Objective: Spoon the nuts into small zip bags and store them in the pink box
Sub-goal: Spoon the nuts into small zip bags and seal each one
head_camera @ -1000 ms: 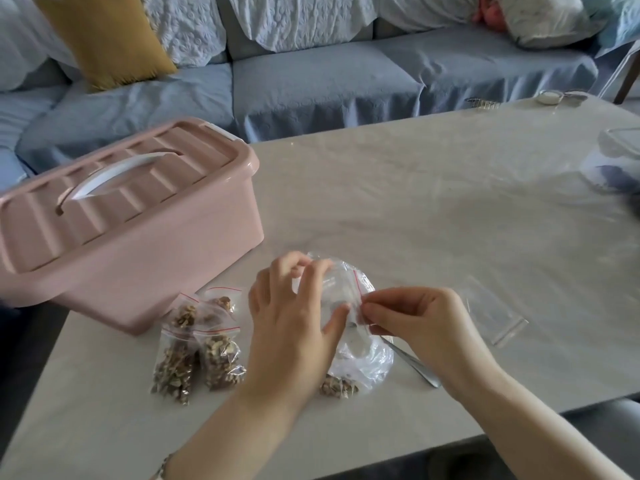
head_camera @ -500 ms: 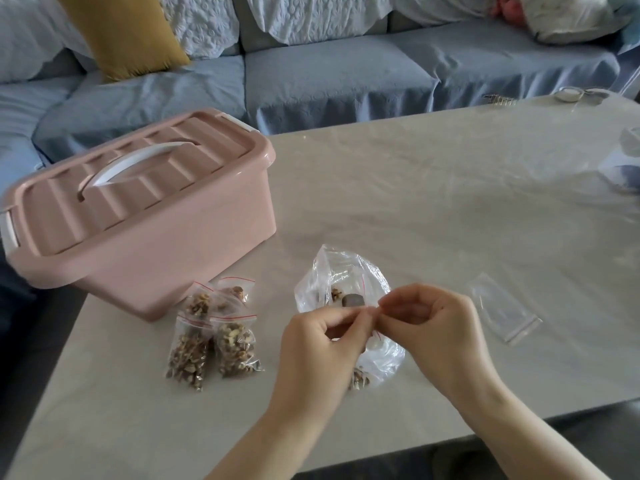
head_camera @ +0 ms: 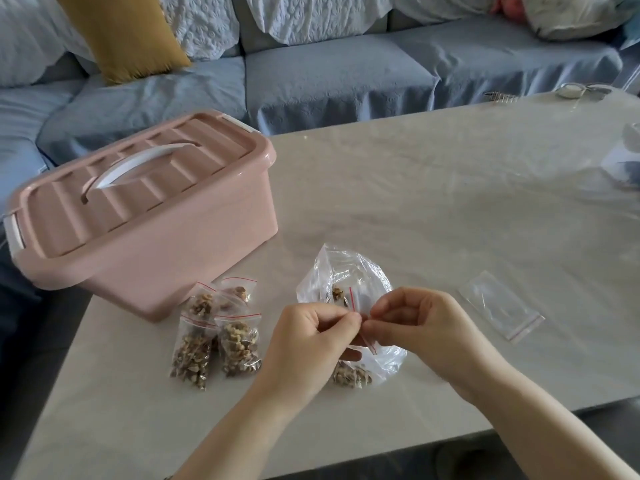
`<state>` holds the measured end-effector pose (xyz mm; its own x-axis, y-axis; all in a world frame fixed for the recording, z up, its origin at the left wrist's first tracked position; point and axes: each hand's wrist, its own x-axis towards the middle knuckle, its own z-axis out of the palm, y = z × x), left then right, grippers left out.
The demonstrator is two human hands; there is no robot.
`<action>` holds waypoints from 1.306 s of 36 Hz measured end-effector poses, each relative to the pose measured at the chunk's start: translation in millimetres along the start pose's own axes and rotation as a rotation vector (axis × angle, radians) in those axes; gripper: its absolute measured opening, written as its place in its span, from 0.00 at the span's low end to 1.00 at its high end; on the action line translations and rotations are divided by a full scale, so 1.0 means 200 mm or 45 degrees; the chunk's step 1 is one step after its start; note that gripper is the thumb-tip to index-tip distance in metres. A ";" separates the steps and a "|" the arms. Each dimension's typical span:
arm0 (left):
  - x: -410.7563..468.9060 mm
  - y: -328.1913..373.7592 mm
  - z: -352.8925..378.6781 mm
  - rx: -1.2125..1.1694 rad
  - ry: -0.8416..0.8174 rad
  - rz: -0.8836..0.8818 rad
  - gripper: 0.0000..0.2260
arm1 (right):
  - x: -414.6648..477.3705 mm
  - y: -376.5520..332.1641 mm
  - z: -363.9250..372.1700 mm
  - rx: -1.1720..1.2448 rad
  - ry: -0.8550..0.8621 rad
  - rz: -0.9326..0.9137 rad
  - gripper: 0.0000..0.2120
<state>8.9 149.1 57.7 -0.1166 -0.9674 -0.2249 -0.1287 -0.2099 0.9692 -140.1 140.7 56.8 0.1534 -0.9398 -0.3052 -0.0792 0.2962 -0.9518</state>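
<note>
Above the near part of the counter (head_camera: pixel 415 202), the left hand (head_camera: pixel 311 336) and right hand (head_camera: pixel 419 327) curl their fingers and pinch a small zip bag (head_camera: pixel 361 304) between them, over the large nut bag (head_camera: pixel 349 268). Filled bags (head_camera: pixel 214 334) lie to the left, and beyond them stands the pink box (head_camera: pixel 145 216) with its lid on.

1. A home living room: a blue-covered sofa (head_camera: pixel 329 74) stands beyond the worktop (head_camera: pixel 450 188), well past the left hand (head_camera: pixel 311 341).
2. A mustard cushion (head_camera: pixel 128 32) leans on it, up-left of that hand.
3. Far right, perhaps a crumpled pillow (head_camera: pixel 571 15).
</note>
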 end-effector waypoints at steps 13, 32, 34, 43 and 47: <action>0.01 0.01 -0.01 0.059 -0.049 0.002 0.13 | 0.00 -0.01 0.00 0.102 0.000 -0.046 0.10; 0.04 0.09 0.01 -0.180 0.074 -0.031 0.04 | 0.02 -0.07 0.02 -0.057 0.157 -0.276 0.13; 0.05 0.10 0.00 -0.218 0.063 -0.074 0.05 | 0.03 -0.08 0.01 -0.048 0.126 -0.293 0.16; 0.09 0.15 0.01 -0.242 0.079 -0.028 0.07 | 0.09 -0.12 -0.02 -0.023 0.048 -0.361 0.21; 0.11 0.16 0.01 -0.118 0.127 0.026 0.09 | 0.11 -0.12 -0.02 -0.006 0.029 -0.368 0.20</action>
<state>0.8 121.6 83.2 -0.0195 -0.9799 -0.1986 -0.0352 -0.1978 0.9796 -139.5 112.5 72.9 0.1482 -0.9887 -0.0204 -0.0396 0.0146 -0.9991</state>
